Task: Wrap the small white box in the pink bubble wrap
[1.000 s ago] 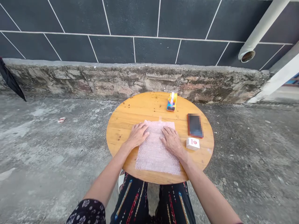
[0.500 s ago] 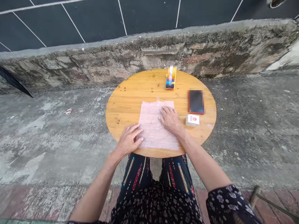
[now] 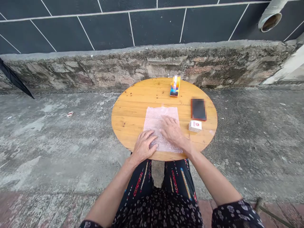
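Observation:
A pink sheet of bubble wrap (image 3: 158, 118) lies flat on a round wooden table (image 3: 133, 110). My left hand (image 3: 143, 146) rests palm down on the sheet's near left corner, fingers spread. My right hand (image 3: 173, 130) lies flat on the sheet's right half, fingers stretched forward. Neither hand holds anything.
A colourful tape dispenser (image 3: 175, 86) stands at the table's far edge. A dark phone (image 3: 198, 109) and a small white box (image 3: 195, 126) lie to the right of the sheet. A low stone kerb (image 3: 95, 68) and dark tiled wall run behind. A pipe end (image 3: 270, 17) juts out top right.
My left hand slid from the sheet's far left down to the near edge, then moved right onto the near left corner. My right hand drew back slightly toward me. The camera view shifted.

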